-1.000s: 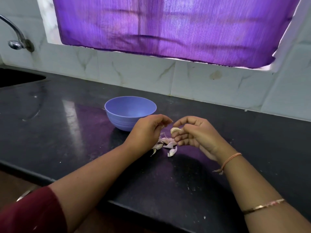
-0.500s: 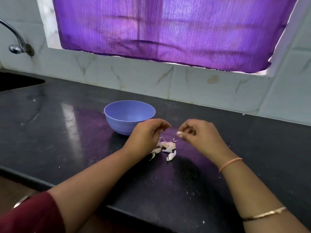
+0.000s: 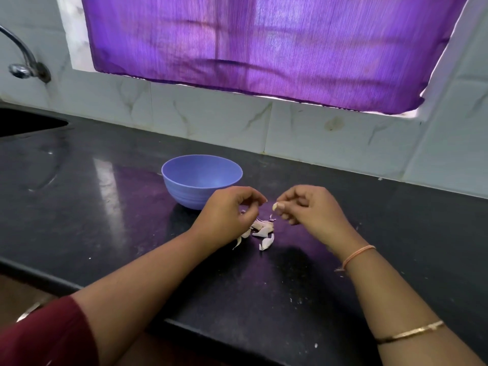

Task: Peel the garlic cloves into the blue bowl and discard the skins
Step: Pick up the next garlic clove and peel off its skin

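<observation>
A blue bowl (image 3: 184, 183) stands on the black counter (image 3: 132, 233), just behind my hands. My right hand (image 3: 311, 210) pinches a small pale garlic clove (image 3: 275, 206) at its fingertips. My left hand (image 3: 232, 215) hovers beside it, fingers curled and pinched together; whether a scrap of skin is between them I cannot tell. Below and between the hands lies a small pile of garlic cloves and skins (image 3: 260, 231) on the counter. The bowl's inside looks bare from here.
A dark sink (image 3: 23, 122) is set into the counter at far left, with a metal tap (image 3: 23, 62) above it. A tiled wall and a purple curtain (image 3: 264, 43) close the back. The counter's front edge runs just under my forearms.
My hands have drawn slightly apart, and the right hand has turned the clove toward its fingertips. The view has tilted up a little, so everything sits lower in frame.
</observation>
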The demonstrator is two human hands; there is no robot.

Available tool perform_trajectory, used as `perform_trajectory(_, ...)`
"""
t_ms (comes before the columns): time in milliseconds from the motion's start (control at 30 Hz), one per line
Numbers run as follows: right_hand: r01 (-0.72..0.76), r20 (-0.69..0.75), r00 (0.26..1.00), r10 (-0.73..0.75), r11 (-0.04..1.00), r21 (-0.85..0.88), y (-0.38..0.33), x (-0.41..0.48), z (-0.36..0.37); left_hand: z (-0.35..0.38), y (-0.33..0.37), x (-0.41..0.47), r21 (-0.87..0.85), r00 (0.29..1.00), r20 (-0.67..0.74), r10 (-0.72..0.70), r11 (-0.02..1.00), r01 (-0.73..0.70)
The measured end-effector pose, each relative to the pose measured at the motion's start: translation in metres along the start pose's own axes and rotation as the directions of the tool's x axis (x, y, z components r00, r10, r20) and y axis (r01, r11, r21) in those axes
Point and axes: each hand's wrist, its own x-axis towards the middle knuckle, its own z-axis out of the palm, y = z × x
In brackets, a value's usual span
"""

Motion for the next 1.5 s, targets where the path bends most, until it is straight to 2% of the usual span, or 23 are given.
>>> perform_trajectory(67,-0.024,0.001,1.0,0.024,0.99,0.137,-0.002,-0.002,0.0,0.0,0.001,-0.001,-0.022,1.0,0.009,-0.004,1.0,0.004)
perform_trajectory(233,-0.059,0.058,0.997,0.045,0.96,0.275,-0.003,-0.005,0.004,0.001,0.002,-0.001,-0.086,0.997,0.053,-0.063,0.994,0.067)
perform_trajectory(567,-0.028,0.047,0.999,0.016,0.965,0.261,0.002,-0.001,0.008,0.002,0.003,0.001,-0.287,0.969,0.084,-0.234,0.925,0.249)
perform_trajectory(733,0.085,0.005,0.996,-0.087,0.989,0.12,0.005,0.0,0.01,0.001,0.003,0.001,-0.412,0.952,0.104,-0.289,0.858,0.305)
perform_trajectory(900,0.182,-0.064,0.981,-0.182,0.983,-0.006,0.004,0.0,0.012,0.001,0.002,0.002,-0.57,0.929,0.154,-0.335,0.738,0.361)
perform_trajectory(1200,0.268,-0.058,0.958,-0.279,0.952,-0.148,0.005,-0.001,0.013,0.001,0.002,0.001,-0.594,0.913,0.19,-0.361,0.698,0.399)
perform_trajectory(1500,0.417,-0.001,0.897,-0.442,0.846,-0.333,0.009,0.002,0.016,0.002,0.002,0.001,-0.608,0.884,0.207,-0.419,0.653,0.451)
